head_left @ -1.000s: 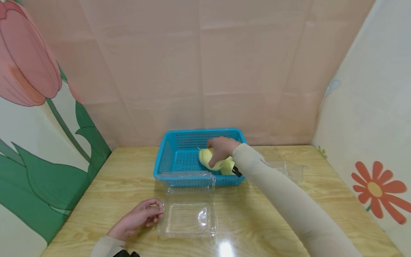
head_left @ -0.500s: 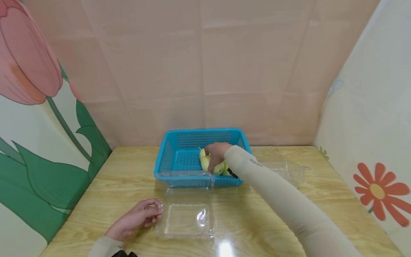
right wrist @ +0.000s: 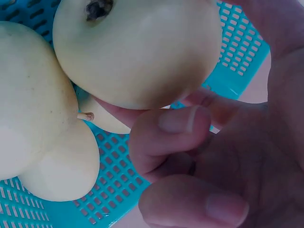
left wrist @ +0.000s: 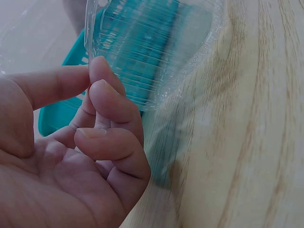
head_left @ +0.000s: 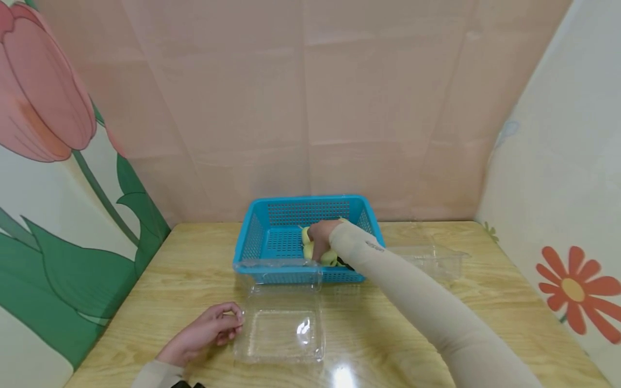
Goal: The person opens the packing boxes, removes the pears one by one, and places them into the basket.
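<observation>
Several pale yellow pears lie in the blue basket [head_left: 249,229], partly hidden by my right hand [head_left: 320,237] in the head view. In the right wrist view that hand curls its fingers round one pear [right wrist: 137,52], its dark blossom end showing. Beside it rest another pear [right wrist: 28,95] with a short stem and a lower pear [right wrist: 61,166]. My left hand [head_left: 206,331] pinches the left edge of an open clear plastic clamshell [head_left: 281,337] between thumb and fingertips. The clamshell's raised half [left wrist: 137,42] stands against the front of the basket.
More clear plastic packaging [head_left: 432,258] stands on the wooden table [head_left: 398,334] to the right, partly behind my right sleeve [head_left: 412,285]. A pink-beige sheet hangs behind the basket. Flower-printed panels flank both sides.
My right hand has moved slightly left and lower in the basket, and the pears under it have shifted. The left hand keeps its hold on the clamshell, almost still.
</observation>
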Demonstrator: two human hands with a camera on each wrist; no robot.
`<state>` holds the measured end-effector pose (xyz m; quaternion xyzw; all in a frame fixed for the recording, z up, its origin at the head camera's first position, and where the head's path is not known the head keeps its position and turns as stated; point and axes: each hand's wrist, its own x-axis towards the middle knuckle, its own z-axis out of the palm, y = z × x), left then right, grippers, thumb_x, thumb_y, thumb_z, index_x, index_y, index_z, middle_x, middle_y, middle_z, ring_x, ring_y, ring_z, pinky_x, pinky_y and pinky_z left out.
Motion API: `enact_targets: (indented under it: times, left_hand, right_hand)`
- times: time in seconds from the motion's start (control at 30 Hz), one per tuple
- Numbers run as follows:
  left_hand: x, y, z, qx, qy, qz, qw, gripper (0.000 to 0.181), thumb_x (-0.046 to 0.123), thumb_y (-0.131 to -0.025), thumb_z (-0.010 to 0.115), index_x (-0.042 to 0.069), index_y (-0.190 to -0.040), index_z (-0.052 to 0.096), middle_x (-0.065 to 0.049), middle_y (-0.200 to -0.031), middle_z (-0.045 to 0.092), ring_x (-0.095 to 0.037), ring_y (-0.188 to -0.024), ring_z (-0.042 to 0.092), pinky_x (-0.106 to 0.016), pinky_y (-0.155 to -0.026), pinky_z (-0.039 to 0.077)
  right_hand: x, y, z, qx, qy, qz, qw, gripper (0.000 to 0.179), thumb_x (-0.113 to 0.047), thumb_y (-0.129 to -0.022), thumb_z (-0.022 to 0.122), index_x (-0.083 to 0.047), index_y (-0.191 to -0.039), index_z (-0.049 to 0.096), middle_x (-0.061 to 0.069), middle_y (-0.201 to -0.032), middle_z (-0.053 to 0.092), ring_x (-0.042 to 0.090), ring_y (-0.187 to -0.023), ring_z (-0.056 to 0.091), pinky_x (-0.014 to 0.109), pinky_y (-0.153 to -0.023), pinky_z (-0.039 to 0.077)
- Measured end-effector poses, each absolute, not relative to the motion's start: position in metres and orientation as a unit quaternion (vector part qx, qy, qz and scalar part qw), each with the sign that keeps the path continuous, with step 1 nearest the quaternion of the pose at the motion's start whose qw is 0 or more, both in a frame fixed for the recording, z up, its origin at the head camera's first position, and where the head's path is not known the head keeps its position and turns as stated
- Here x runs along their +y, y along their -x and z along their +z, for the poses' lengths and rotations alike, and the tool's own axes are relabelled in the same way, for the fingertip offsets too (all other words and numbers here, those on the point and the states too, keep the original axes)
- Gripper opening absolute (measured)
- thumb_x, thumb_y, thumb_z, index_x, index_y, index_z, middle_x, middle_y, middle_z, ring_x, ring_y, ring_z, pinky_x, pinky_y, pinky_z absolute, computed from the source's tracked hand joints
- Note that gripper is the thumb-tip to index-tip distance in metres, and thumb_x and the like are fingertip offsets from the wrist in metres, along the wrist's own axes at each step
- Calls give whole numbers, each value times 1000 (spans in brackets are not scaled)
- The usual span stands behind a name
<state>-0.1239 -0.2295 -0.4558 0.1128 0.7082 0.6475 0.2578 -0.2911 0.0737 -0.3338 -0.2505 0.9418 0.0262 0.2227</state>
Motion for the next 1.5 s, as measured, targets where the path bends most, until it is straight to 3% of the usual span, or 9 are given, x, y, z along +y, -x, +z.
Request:
enact_targets:
  times: [0.13, 0.4, 0.53, 0.7, 0.8, 0.93, 1.0, 1.3, 1.5]
  left_hand:
    - [-229, 124, -456, 708, -115, 648, 256, 7, 13, -100, 56, 6, -98, 56, -1, -84, 61, -5, -64, 50, -17, -53, 37]
    - [-229, 123, -455, 716, -115, 640, 255, 10, 14, -100, 56, 4, -98, 56, -2, -85, 61, -5, -64, 50, -17, -53, 38]
    - [-230, 123, -457, 718, -117, 637, 255, 10, 13, -100, 56, 4, -98, 56, -2, -85, 62, -5, -63, 50, -17, -53, 38]
    - [-234, 122, -458, 721, -116, 635, 253, 11, 12, -99, 56, 2, -98, 56, -2, -84, 62, -6, -63, 50, -18, -53, 38]
    - [-239, 121, -459, 723, -110, 633, 252, 13, 14, -100, 57, 1, -97, 56, -3, -84, 61, -7, -64, 50, -18, -54, 38]
    - [-252, 118, -460, 728, -94, 631, 251, 14, 15, -101, 56, 1, -97, 56, -3, -84, 60, -8, -65, 50, -18, -54, 39]
    - [-260, 116, -460, 728, -87, 631, 254, 14, 15, -102, 55, 1, -98, 56, -2, -83, 60, -7, -64, 50, -18, -54, 39]
    - [-294, 108, -460, 713, -103, 646, 255, 17, 12, -104, 49, -5, -102, 51, -3, -85, 56, -8, -67, 50, -19, -58, 41]
    - [-309, 107, -459, 700, -108, 655, 263, 11, 12, -105, 47, 3, -101, 53, -2, -87, 55, -8, -70, 51, -22, -61, 42]
  right_hand:
    - [72, 286, -330, 943, 243, 21, 225, 64, -33, -78, 80, -7, -132, 57, 7, -131, 60, 25, -118, 56, 41, -98, 48]
    - [69, 289, -334, 946, 224, 35, 231, 52, -32, -81, 82, -8, -121, 60, 7, -120, 63, 21, -101, 56, 37, -85, 50]
    - [72, 292, -336, 946, 217, 22, 238, 38, -31, -81, 81, -10, -104, 60, 3, -95, 63, 18, -82, 55, 33, -71, 48]
    - [81, 295, -339, 946, 196, -23, 256, 28, -29, -81, 82, -12, -84, 60, -2, -66, 50, 12, -54, 43, 27, -52, 39]
    - [90, 292, -336, 946, 187, -63, 257, 27, -29, -82, 82, -11, -92, 63, -3, -74, 55, 14, -60, 52, 28, -55, 45]
    - [103, 285, -332, 946, 192, -98, 240, 37, -31, -85, 80, -10, -109, 62, 3, -105, 64, 24, -82, 66, 37, -71, 54]
    - [108, 280, -332, 946, 200, -111, 228, 39, -32, -86, 78, -9, -112, 62, 7, -112, 63, 25, -80, 67, 39, -72, 54]
    - [132, 253, -339, 948, 234, -160, 143, 30, -26, -89, 73, -7, -111, 65, 1, -90, 63, 18, -80, 56, 36, -70, 48]
    - [141, 232, -348, 936, 280, -195, 84, 21, -19, -91, 69, -6, -107, 66, 0, -88, 66, 15, -80, 60, 36, -72, 52]
